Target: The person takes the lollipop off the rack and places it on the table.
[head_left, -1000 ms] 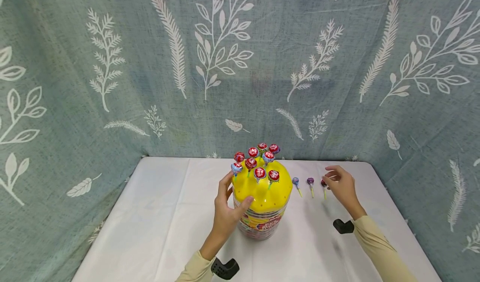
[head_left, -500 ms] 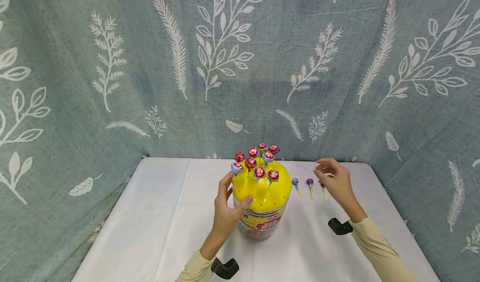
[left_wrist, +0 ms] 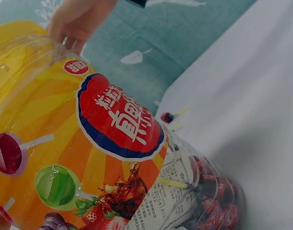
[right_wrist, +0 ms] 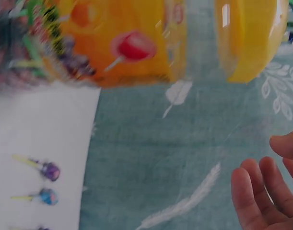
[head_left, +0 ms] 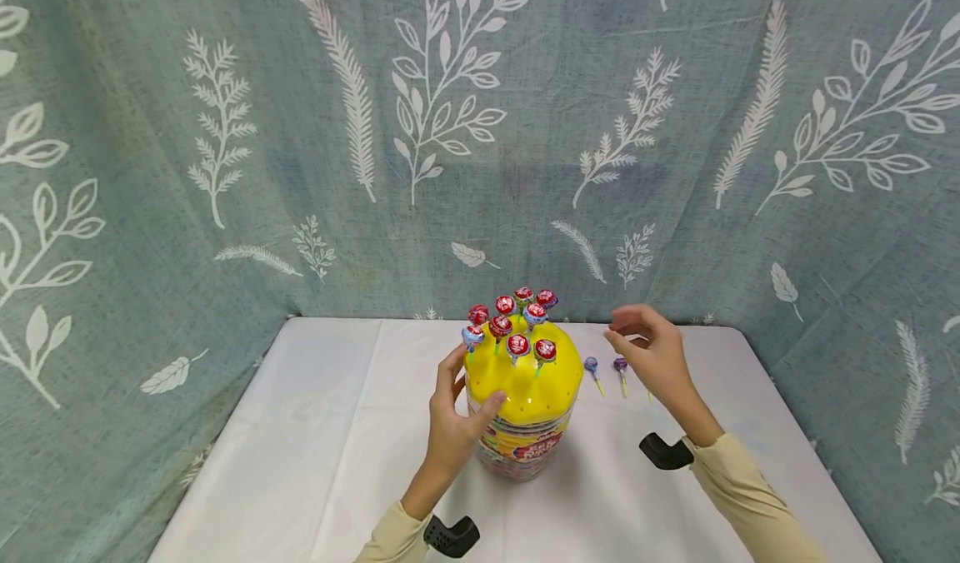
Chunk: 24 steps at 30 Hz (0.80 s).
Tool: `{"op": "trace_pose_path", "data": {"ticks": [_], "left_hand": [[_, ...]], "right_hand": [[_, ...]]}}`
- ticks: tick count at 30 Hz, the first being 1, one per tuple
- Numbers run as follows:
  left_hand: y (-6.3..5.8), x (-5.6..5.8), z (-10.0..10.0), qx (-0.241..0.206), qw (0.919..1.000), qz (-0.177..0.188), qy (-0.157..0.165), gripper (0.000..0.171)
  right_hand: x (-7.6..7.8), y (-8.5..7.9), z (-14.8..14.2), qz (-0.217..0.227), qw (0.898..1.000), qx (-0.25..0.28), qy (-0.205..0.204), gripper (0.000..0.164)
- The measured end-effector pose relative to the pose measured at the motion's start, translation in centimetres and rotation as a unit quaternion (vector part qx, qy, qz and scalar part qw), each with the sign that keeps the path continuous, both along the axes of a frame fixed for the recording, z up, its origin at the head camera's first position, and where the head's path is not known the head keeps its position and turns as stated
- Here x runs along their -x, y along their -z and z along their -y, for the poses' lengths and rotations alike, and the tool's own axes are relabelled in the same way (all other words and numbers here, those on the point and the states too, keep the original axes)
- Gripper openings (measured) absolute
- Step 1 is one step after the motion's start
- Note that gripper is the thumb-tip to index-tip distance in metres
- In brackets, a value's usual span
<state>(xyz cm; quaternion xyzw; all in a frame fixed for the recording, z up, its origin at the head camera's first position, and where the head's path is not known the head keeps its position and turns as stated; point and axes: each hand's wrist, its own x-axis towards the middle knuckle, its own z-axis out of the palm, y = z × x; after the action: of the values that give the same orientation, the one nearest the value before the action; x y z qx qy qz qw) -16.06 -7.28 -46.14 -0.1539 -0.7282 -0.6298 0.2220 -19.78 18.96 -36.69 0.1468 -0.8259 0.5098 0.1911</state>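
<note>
My left hand (head_left: 453, 425) grips the yellow lid (head_left: 536, 401) of a clear candy jar (head_left: 521, 455), its thumb on the top and its fingers round the left side. Several wrapped lollipops (head_left: 501, 326) stand upright in the lid's holes. Right of the jar, my right hand (head_left: 652, 351) hovers over the table with thumb and fingers apart; no lollipop shows in it in the right wrist view. Below it lie a blue lollipop (right_wrist: 48, 196) and a purple lollipop (right_wrist: 50, 171). A third lollipop is mostly hidden behind the hand in the head view.
A white-covered table (head_left: 337, 430) holds the jar near its middle. Behind and beside it hangs a grey-green leaf-patterned curtain (head_left: 517, 171). More wrapped candies (left_wrist: 218, 201) fill the bottom of the jar.
My right hand has moved left and slightly up from the rightmost loose lollipop toward the jar. The left hand and the jar have stayed put.
</note>
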Motion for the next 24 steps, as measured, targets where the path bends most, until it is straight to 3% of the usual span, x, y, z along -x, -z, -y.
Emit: {"op": "trace_pose_path", "data": {"ticks": [2, 6, 9, 13, 24], "left_hand": [[0.0, -0.1, 0.0, -0.001, 1.0000, 0.001, 0.001, 0.069], [-2.0, -1.1, -0.2, -0.002, 1.0000, 0.008, 0.003, 0.068], [-2.1, -1.2, -0.3, -0.004, 0.9999, 0.012, 0.002, 0.069], [-0.2, -0.1, -0.1, -0.006, 1.0000, 0.008, -0.002, 0.070], [0.0, -0.2, 0.0, -0.009, 0.9999, 0.013, 0.001, 0.067]], "right_hand": [[-0.1, -0.3, 0.3, -0.005, 1.000, 0.007, -0.008, 0.025], [-0.2, -1.1, 1.1, -0.015, 0.999, 0.018, -0.028, 0.025], [-0.4, -1.6, 1.6, -0.017, 0.998, 0.030, -0.048, 0.026], [-0.4, -2.3, 2.5, -0.022, 0.996, 0.046, -0.073, 0.030], [-0.6, -3.5, 5.3, -0.033, 0.992, 0.053, -0.113, 0.042]]}}
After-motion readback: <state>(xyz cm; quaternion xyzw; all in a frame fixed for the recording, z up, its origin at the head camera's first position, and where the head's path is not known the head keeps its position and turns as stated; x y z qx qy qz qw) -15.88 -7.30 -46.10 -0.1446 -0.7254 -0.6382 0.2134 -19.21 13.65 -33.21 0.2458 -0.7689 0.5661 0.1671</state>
